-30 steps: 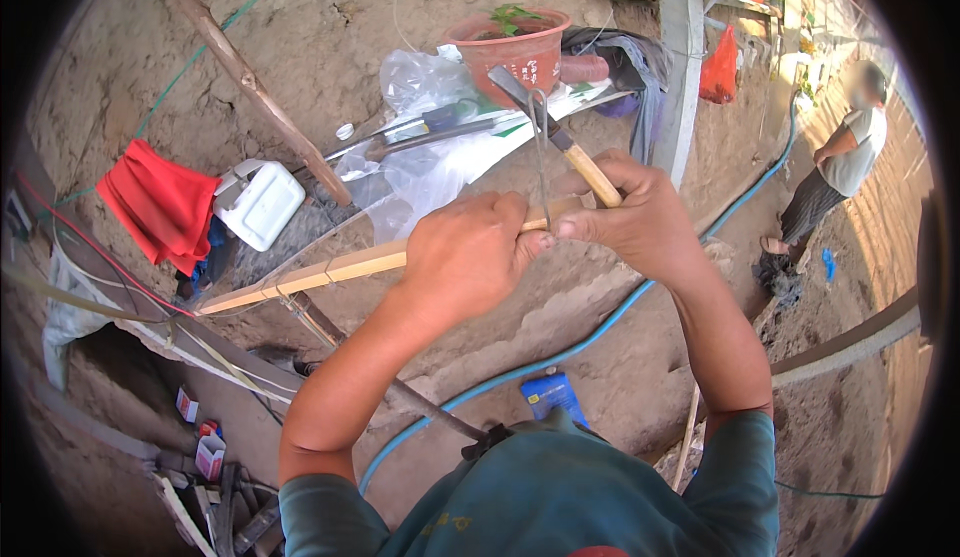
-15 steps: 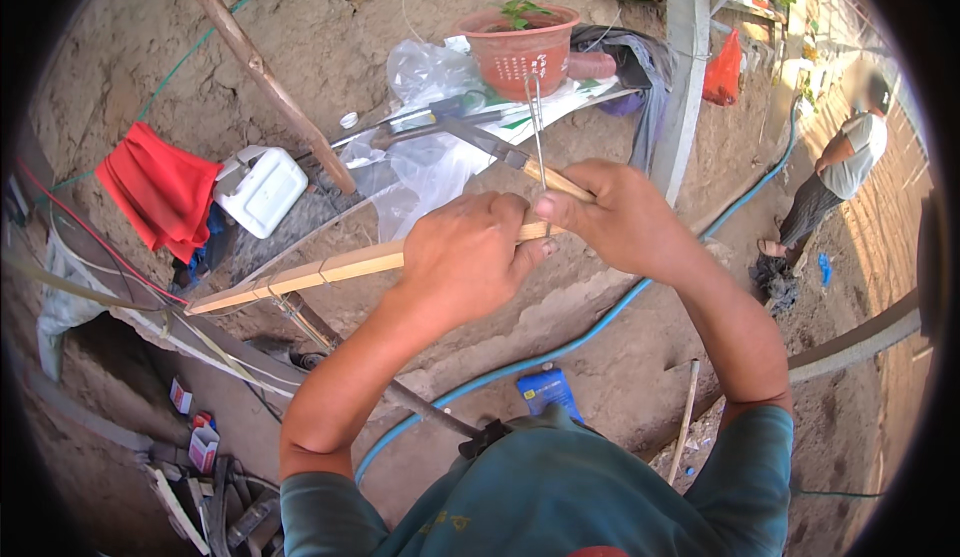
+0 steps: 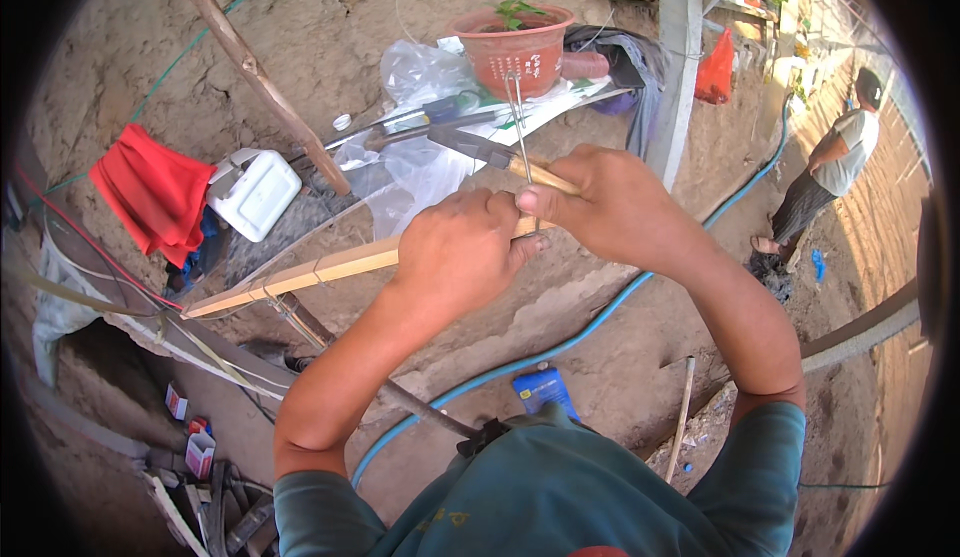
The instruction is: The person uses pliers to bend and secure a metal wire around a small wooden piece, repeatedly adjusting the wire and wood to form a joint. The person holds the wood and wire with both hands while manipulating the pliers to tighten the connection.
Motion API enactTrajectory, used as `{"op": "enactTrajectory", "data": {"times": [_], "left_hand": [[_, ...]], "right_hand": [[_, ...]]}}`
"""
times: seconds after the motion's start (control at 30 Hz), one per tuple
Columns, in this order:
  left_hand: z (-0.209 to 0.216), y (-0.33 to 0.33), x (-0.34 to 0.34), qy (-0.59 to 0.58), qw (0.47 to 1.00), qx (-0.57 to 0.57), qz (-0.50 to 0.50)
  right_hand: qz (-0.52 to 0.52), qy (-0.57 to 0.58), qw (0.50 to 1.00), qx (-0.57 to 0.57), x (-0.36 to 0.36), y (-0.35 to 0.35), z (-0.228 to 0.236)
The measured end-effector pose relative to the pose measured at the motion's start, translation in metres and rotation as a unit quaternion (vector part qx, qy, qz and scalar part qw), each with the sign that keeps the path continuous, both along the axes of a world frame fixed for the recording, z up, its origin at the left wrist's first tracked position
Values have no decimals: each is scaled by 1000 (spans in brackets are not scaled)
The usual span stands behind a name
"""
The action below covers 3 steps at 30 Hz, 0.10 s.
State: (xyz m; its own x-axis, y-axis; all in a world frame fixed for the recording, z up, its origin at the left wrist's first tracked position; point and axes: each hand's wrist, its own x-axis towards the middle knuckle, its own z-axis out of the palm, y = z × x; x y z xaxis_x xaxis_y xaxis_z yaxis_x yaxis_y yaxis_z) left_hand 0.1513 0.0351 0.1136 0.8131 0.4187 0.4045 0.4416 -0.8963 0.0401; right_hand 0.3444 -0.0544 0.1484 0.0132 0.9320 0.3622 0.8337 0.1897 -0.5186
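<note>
My left hand (image 3: 460, 247) is closed round the end of a pale wooden strip (image 3: 330, 267), which slants down to the left with thin wire wound round it in places. A bent metal wire (image 3: 519, 127) stands across the strip's end, between my two hands. My right hand (image 3: 610, 202) is closed on a knife-like tool (image 3: 535, 172) with a wooden handle and a flat dark blade pointing left. The right thumb presses against the wire. My fingers hide where the wire meets the strip.
Beyond my hands stands a terracotta-coloured pot (image 3: 515, 57) with a plant, beside plastic bags. A red cloth (image 3: 155, 192) and white container (image 3: 255, 195) lie left. A blue hose (image 3: 590, 322) crosses the ground. A grey post (image 3: 680, 77) rises right; another person (image 3: 840, 147) stands beyond.
My right hand has shifted slightly left and up with the tool. The wire's upper end has swung a little left. My left hand keeps its grip on the strip.
</note>
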Motion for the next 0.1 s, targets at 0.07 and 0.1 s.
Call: {"op": "enactTrajectory", "data": {"times": [0.07,0.1], "left_hand": [[-2,0,0,-8,999,31,-8],[-4,0,0,-17,998,55,-12]], "right_hand": [[6,-31,1000,1,2,0,1],[6,-31,1000,0,1,0,1]]}}
